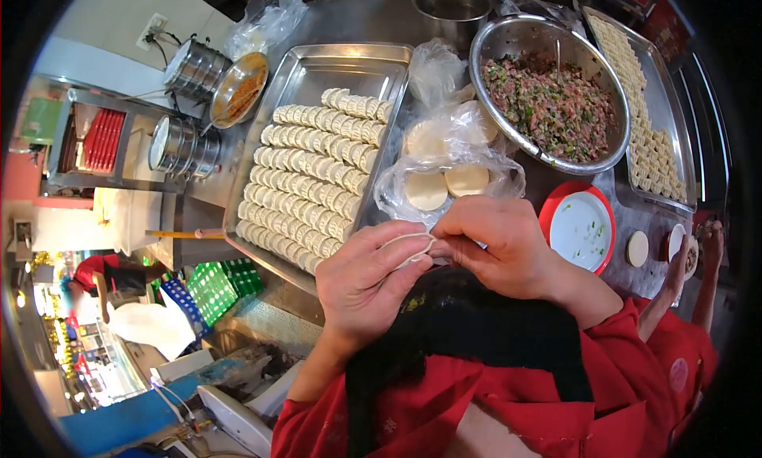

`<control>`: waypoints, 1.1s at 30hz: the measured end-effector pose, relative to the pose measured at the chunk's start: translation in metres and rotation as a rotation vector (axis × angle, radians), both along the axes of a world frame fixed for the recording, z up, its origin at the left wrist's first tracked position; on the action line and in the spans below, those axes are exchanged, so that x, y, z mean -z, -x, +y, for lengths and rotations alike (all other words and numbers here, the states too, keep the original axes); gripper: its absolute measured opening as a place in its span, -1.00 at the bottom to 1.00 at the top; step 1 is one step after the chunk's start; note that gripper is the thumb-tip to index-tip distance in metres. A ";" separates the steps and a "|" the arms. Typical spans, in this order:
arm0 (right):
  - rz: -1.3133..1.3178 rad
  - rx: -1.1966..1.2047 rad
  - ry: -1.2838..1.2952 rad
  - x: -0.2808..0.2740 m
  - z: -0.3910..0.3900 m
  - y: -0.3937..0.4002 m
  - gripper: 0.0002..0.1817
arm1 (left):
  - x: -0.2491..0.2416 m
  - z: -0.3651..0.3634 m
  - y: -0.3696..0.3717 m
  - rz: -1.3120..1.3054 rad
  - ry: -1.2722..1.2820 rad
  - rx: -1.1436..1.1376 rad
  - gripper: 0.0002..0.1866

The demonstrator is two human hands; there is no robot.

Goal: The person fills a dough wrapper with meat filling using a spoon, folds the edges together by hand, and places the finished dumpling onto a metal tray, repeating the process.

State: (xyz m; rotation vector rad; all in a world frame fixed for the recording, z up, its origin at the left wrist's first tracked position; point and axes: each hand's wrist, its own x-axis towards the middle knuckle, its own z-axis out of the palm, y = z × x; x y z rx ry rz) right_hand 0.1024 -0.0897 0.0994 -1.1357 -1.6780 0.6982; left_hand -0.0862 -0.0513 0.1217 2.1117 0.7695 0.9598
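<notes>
A folded dumpling (412,250) is held between my hands just above the table's near edge. My left hand (367,277) cups it, fingers closed round it. My right hand (494,240) pinches its right end between thumb and fingers. Just beyond my hands, round dough wrappers (426,191) lie in an open clear plastic bag (500,182). To the left, a metal tray (311,59) carries rows of pleated dumplings (309,172). A large steel bowl (621,132) at the upper right holds minced meat filling (548,101) with green bits and an upright utensil handle.
A red-rimmed white dish (601,261) and a single wrapper (637,249) sit to the right, near another person's hands (679,263). A second dumpling tray (675,190) stands far right. Steel containers (186,147) and a bowl of orange-brown food (238,93) are at the left.
</notes>
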 end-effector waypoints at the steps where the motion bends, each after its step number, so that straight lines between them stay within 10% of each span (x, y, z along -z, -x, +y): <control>1: 0.026 0.002 -0.051 0.001 0.000 0.002 -0.83 | 0.001 0.001 0.001 -0.001 -0.003 0.012 -0.74; 33: -0.090 0.078 -0.223 0.001 -0.009 -0.009 -0.74 | -0.015 0.004 -0.010 0.044 0.026 0.041 -0.76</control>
